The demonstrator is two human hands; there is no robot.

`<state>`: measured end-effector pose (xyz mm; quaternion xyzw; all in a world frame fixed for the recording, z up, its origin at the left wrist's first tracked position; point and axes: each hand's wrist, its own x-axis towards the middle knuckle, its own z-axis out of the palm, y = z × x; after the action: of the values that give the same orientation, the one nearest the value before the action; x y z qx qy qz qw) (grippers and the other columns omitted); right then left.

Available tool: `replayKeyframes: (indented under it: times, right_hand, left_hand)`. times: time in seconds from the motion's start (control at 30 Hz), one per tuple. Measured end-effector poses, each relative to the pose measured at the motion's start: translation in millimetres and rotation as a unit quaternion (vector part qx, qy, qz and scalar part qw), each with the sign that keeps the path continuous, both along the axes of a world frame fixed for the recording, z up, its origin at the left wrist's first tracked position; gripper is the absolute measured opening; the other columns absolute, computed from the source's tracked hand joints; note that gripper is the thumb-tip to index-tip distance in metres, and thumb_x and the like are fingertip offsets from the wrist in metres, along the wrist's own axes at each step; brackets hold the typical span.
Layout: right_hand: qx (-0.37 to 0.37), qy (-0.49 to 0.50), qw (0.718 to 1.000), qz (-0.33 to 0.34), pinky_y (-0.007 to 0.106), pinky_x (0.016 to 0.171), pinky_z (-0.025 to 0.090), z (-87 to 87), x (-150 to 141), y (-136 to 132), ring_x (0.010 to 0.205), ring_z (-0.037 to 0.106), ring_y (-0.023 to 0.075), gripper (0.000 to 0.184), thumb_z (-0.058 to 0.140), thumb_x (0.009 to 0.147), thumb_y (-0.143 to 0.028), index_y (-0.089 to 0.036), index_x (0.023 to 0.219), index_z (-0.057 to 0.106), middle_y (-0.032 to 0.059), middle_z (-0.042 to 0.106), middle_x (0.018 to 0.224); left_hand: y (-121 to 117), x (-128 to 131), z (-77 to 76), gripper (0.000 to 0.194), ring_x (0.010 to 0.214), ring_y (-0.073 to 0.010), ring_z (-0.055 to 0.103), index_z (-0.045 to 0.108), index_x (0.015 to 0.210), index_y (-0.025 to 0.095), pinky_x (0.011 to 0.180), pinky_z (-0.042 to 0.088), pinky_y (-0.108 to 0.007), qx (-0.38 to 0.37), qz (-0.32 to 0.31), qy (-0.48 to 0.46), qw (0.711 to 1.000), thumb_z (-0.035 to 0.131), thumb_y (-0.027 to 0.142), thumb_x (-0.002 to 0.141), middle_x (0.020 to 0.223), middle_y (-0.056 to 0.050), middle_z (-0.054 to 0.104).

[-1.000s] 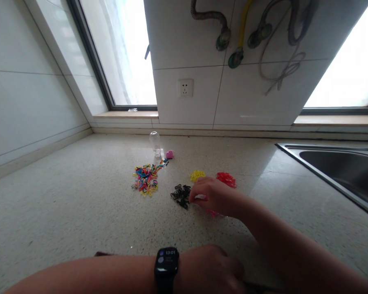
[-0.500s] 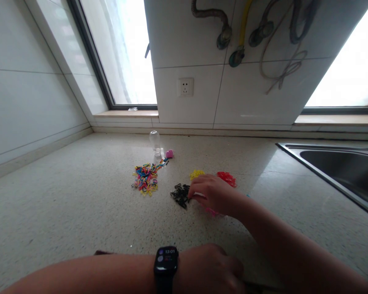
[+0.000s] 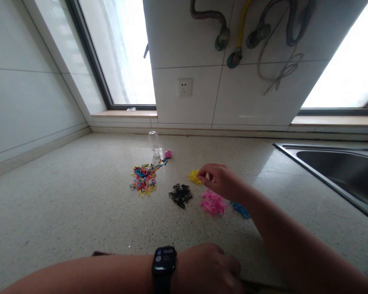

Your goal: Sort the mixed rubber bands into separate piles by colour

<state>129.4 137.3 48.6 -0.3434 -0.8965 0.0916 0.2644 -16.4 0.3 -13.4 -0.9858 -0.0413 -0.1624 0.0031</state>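
Fingertips (image 3: 200,173) of the nearer right hand (image 3: 218,177) meet, contents unclear, just right of yellow bands (image 3: 194,177); left hand (image 3: 206,266), grip unclear, farther.

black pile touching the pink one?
No, a strip of counter shows between the black pile and the pink pile.

The yellow pile (image 3: 194,177) is partly covered by the right hand (image 3: 219,178); whether anything is pinched there cannot be made out. The blue pile (image 3: 239,209) is overlapped by the right forearm (image 3: 282,232), while the left hand (image 3: 205,267) is cropped below and the sink (image 3: 290,151) at right.
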Motion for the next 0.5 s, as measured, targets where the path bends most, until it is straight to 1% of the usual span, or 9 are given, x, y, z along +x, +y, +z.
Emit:
replayKeyframes:
  times: [0.07, 0.13, 0.2, 0.3, 0.4, 0.5]
  right_hand:
    - [-0.028, 0.050, 0.998, -0.041, 0.026, 0.061, 0.038, 0.2, 11.5, 12.3, 0.062, 0.054, 0.0129, 0.019, 0.056, 0.090, -0.030, -0.018, 0.088, 0.071, 0.0024, 0.067, 0.075]
    - [-0.058, 0.113, 0.988, -0.093, 0.027, 0.057, 0.037, -1.0, 26.9, 27.4, 0.058, 0.050, 0.0127, 0.024, 0.056, 0.089, -0.036, -0.017, 0.087, 0.071, 0.0030, 0.066, 0.071]
    - [-0.081, 0.178, 0.970, -0.141, 0.026, 0.056, 0.037, -4.0, 44.9, 43.1, 0.059, 0.049, 0.0131, 0.028, 0.057, 0.087, -0.040, -0.016, 0.086, 0.070, 0.0046, 0.065, 0.072]
    - [-0.121, 0.251, 0.935, -0.218, 0.026, 0.048, 0.030, -13.0, 71.8, 62.7, 0.053, 0.041, 0.0114, 0.034, 0.057, 0.083, -0.046, -0.015, 0.086, 0.069, 0.0040, 0.062, 0.069]
    - [-0.169, 0.293, 0.907, -0.253, 0.025, 0.045, 0.025, -25.4, 92.2, 75.7, 0.049, 0.035, 0.0096, 0.039, 0.058, 0.080, -0.050, -0.014, 0.089, 0.070, 0.0007, 0.055, 0.065]
    - [-0.228, 0.304, 0.890, -0.252, 0.025, 0.044, 0.022, -35.1, 103.1, 82.8, 0.048, 0.033, 0.0087, 0.042, 0.059, 0.078, -0.054, -0.015, 0.086, 0.069, -0.0032, 0.045, 0.060]
  left_hand:
    - [-0.6, 0.2, 0.9, 0.013, 0.068, -0.0151, 0.052, 0.058, 0.081, 0.021, 0.045, 0.031, -0.029, 0.001, 0.005, 0.004, 1.000, 0.060, 0.025, 0.093, 0.062, 0.003, 0.056]
    - [-1.1, -0.1, 2.7, 0.009, 0.067, -0.0150, 0.051, 0.058, 0.084, 0.021, 0.044, 0.030, -0.029, 0.001, 0.006, -0.001, 1.000, 0.060, 0.024, 0.093, 0.063, 0.004, 0.056]
    - [-1.6, -0.7, 4.7, 0.007, 0.067, -0.0152, 0.050, 0.059, 0.087, 0.021, 0.044, 0.029, -0.029, 0.002, 0.005, -0.012, 1.000, 0.060, 0.024, 0.093, 0.064, 0.004, 0.057]
    - [-1.5, -1.2, 4.7, 0.008, 0.064, -0.0155, 0.046, 0.058, 0.088, 0.020, 0.043, 0.028, -0.029, 0.004, 0.001, -0.024, 1.000, 0.058, 0.025, 0.094, 0.064, 0.004, 0.056]
    - [-0.3, -1.0, 1.3, 0.007, 0.063, -0.0153, 0.044, 0.058, 0.089, 0.020, 0.042, 0.028, -0.029, -0.007, -0.004, -0.029, 1.000, 0.057, 0.024, 0.095, 0.064, 0.005, 0.055]
    - [1.5, -1.3, 1.2, 0.007, 0.063, -0.0150, 0.045, 0.058, 0.089, 0.021, 0.043, 0.031, -0.028, -0.023, -0.011, -0.030, 0.999, 0.056, 0.023, 0.095, 0.065, 0.005, 0.055]
